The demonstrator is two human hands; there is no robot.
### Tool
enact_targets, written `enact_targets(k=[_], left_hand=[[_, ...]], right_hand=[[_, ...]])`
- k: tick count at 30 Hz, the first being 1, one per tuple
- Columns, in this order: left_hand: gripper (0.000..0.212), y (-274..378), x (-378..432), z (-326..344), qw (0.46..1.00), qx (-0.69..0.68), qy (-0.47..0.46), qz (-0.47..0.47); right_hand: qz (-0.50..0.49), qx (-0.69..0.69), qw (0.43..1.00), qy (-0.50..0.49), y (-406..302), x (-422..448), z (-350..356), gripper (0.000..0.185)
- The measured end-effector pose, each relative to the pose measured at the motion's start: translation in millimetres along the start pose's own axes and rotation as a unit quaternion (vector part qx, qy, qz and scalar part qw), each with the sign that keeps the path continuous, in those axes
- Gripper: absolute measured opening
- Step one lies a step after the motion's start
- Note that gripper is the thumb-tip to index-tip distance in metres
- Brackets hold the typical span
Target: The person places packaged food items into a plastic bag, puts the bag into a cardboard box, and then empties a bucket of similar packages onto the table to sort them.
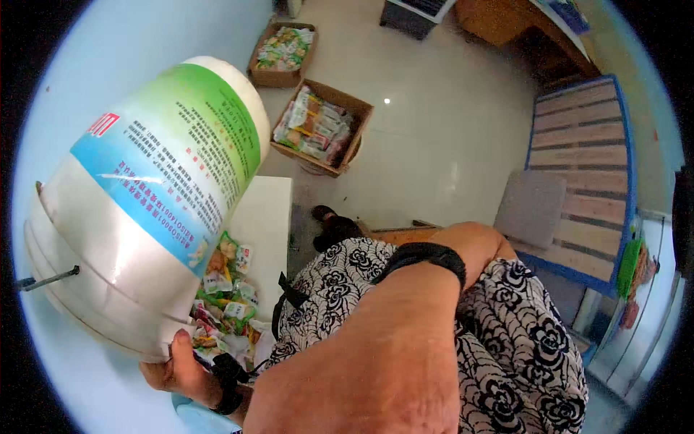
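Note:
A large white plastic bucket (162, 195) with a green and blue label bearing writing is tilted at the left. Its ridged rim and a wire handle end face the lower left, its base the upper right. My left hand (179, 363), with a black band at the wrist, grips the rim, thumb on the outside. Just beyond it, small wrapped snack packets (230, 304) lie in a pile on a white tabletop (263, 217), partly hidden by the bucket. My right arm crosses the lower middle; past its black band, my right hand (482, 238) seems bent over the patterned clothing, fingers hidden.
Two open cardboard boxes (355, 111) (276, 78) of wrapped packets stand on the floor beyond the table. A slatted wooden panel with blue edging (580, 146) and a grey cushion (531, 209) are at the right. A dark crate (412, 19) stands at the top.

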State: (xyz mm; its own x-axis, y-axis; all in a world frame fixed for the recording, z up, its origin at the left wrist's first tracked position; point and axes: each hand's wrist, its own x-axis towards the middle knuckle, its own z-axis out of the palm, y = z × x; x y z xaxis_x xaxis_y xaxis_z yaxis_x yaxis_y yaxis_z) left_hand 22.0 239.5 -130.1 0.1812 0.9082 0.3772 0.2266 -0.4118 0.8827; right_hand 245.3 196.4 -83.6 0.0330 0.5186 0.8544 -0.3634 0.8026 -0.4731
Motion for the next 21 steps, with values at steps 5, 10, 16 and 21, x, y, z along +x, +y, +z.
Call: enact_targets(k=[5, 10, 16, 21], left_hand=[[0.035, -12, 12, -15, 0.995, -0.046, -0.049, -0.070], [0.026, -42, 25, -20, 0.995, 0.015, -0.090, -0.039], [0.032, -93, 19, -8, 0.986, 0.127, -0.110, -0.007], [0.037, -61, 70, 37, 0.902, 0.218, -0.314, 0.202]], right_hand=[[0.002, -0.045, 0.999, 0.020, 21, 14, -1, 0.057], [0.001, -0.117, 0.993, 0.029, 38, 21, -9, 0.070], [0.087, -0.302, 0.945, 0.089, 57, 37, -44, 0.087], [0.384, -0.458, 0.792, 0.121, 89, 15, -105, 0.108]])
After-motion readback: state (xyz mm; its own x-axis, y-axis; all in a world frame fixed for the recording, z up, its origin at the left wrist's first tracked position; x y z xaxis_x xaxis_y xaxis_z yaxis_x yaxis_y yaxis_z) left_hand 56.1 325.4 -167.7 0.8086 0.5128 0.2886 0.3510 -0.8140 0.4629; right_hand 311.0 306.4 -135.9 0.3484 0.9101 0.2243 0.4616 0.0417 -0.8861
